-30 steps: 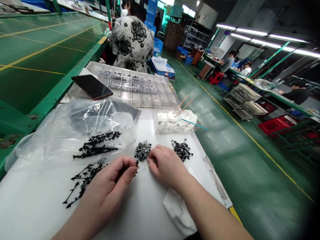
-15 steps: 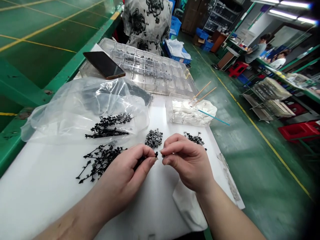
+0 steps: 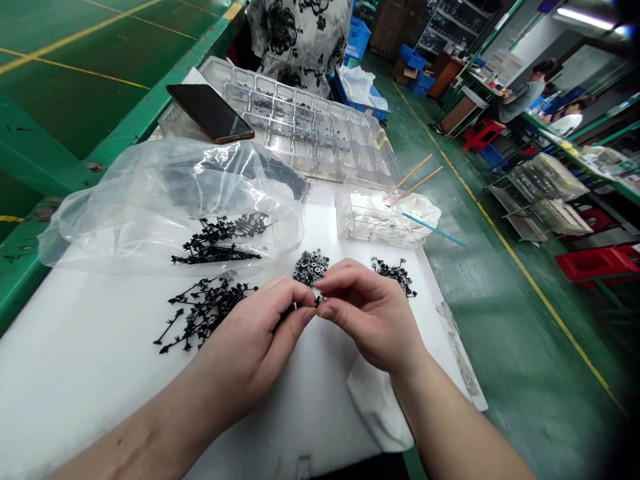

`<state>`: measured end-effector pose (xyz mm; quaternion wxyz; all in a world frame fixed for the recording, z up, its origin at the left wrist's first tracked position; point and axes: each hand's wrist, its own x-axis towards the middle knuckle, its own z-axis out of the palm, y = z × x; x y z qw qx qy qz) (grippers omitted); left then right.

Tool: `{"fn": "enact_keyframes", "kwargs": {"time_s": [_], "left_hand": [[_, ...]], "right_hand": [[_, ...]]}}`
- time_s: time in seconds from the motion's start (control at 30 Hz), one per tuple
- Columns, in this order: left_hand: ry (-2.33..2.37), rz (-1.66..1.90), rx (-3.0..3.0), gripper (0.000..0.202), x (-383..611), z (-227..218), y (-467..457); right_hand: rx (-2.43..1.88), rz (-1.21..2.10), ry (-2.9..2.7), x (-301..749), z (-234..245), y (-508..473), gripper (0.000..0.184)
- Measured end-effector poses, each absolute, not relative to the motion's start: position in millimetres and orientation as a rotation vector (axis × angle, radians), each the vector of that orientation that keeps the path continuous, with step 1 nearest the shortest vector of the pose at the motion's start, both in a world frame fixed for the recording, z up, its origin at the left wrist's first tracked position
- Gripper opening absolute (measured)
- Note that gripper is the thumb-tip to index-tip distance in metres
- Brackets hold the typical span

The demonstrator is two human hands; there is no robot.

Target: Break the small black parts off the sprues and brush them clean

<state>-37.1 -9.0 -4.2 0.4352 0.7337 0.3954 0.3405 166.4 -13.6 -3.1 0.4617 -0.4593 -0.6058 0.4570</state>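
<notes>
My left hand (image 3: pixel 260 340) and my right hand (image 3: pixel 373 313) meet fingertip to fingertip above the white table (image 3: pixel 75 387). Both pinch a small black plastic piece (image 3: pixel 314 301) between them; most of it is hidden by the fingers. Just behind the fingertips lies a small heap of black ring-shaped parts (image 3: pixel 310 267). To the right of it sits a pile of black offcuts (image 3: pixel 395 275). Black branched plastic sprues (image 3: pixel 203 312) lie left of my left hand, and more sprues (image 3: pixel 220 240) rest on a clear plastic bag (image 3: pixel 150 193).
A clear compartment tray (image 3: pixel 305 127) stands at the back, with a dark phone (image 3: pixel 209 113) beside it. A clear box (image 3: pixel 385 217) holds white material and thin sticks. A white cloth (image 3: pixel 375 407) hangs at the front edge. A person in a flowered top stands beyond; others sit far right.
My hands have drawn together, so the fingertips now touch around the small piece. The camera has tilted down and nearer to the table.
</notes>
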Motion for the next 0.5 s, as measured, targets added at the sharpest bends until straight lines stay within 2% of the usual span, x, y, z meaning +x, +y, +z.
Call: {"fn": "enact_keyframes", "kwargs": {"time_s": [0.1, 0.2, 0.5], "left_hand": [[0.979, 0.895, 1.935, 0.018, -38.7, -9.6, -8.0], [1.059, 0.924, 1.962, 0.016, -38.6, -12.5, -9.3], [1.217, 0.977, 1.833, 0.008, -41.2, -1.4, -6.6]], "right_hand": [[-1.154, 1.194, -1.508, 166.3, -3.4, -13.5, 0.012], [-1.131, 1.092, -1.595, 166.6, -1.0, -15.2, 0.003], [-1.098, 0.905, -1.539, 172.7, -4.0, -14.7, 0.008]]}}
